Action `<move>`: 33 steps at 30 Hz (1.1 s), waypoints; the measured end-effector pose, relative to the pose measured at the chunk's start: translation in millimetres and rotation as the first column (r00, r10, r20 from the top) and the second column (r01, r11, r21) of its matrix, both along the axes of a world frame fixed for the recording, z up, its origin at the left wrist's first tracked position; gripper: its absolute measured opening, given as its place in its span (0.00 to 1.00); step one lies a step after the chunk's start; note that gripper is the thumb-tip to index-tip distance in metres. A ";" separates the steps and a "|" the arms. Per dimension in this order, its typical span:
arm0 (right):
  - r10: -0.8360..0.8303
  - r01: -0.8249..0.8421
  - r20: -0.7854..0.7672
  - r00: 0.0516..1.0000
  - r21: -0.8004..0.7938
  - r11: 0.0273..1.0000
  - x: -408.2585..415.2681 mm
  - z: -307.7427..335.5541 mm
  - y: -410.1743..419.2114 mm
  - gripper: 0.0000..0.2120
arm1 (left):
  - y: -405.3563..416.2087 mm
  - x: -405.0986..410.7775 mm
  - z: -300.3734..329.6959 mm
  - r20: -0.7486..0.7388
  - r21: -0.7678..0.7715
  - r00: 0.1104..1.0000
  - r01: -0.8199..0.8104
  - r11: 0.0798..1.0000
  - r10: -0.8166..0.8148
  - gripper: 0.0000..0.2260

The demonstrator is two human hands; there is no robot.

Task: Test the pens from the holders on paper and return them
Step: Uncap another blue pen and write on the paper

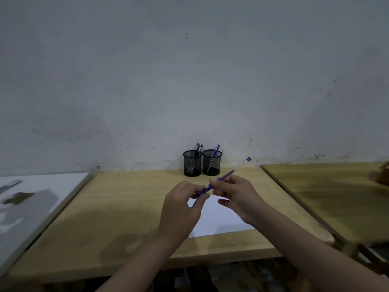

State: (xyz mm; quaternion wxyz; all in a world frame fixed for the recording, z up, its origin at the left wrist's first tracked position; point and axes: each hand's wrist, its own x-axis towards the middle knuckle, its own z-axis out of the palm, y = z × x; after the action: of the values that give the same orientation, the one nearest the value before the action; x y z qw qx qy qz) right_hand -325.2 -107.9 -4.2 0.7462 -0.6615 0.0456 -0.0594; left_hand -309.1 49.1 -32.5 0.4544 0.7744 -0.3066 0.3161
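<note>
A blue pen (pixel 230 173) with a clear barrel slants above a white sheet of paper (pixel 221 220) on the wooden table (pixel 117 207). My right hand (pixel 235 194) grips its middle. My left hand (pixel 183 205) pinches the pen's lower blue end, where the cap sits. Two black mesh holders stand by the wall: the left holder (pixel 192 163) has black pens (pixel 197 149), the right holder (pixel 212 162) has one blue pen (pixel 216 150).
A white board (pixel 31 199) lies to the left of the table. A second wooden table (pixel 328 190) adjoins on the right, with a brown object (pixel 382 173) at its far edge. The grey wall rises right behind the holders.
</note>
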 end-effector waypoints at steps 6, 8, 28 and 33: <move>-0.021 0.022 0.020 1.000 -0.045 0.999 -1.9 -0.3 3.4 0.08 | 2.7 -6.5 3.8 0.042 0.087 0.999 -0.017 0.996 0.013 0.05; -0.001 0.001 -0.012 1.000 -0.009 1.000 2.4 -0.8 1.3 0.09 | 0.5 -6.0 2.6 0.007 0.096 1.000 -0.028 0.995 0.028 0.05; -0.404 0.415 -0.163 0.900 0.040 0.909 22.8 -51.1 -75.5 0.10 | 84.2 56.3 -80.9 -0.423 0.243 0.815 -0.320 0.916 0.397 0.04; -0.398 0.397 -0.154 0.904 -0.039 0.917 29.5 -63.8 -64.6 0.11 | 95.5 68.3 -99.1 -0.404 0.422 0.757 -0.344 0.839 0.513 0.07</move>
State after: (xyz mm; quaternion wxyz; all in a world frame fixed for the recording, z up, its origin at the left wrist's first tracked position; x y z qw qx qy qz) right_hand -295.7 -172.5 -68.0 0.7102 -0.6434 0.2385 -0.1574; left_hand -240.8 144.6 -131.6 0.2992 0.9422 -0.0368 0.1459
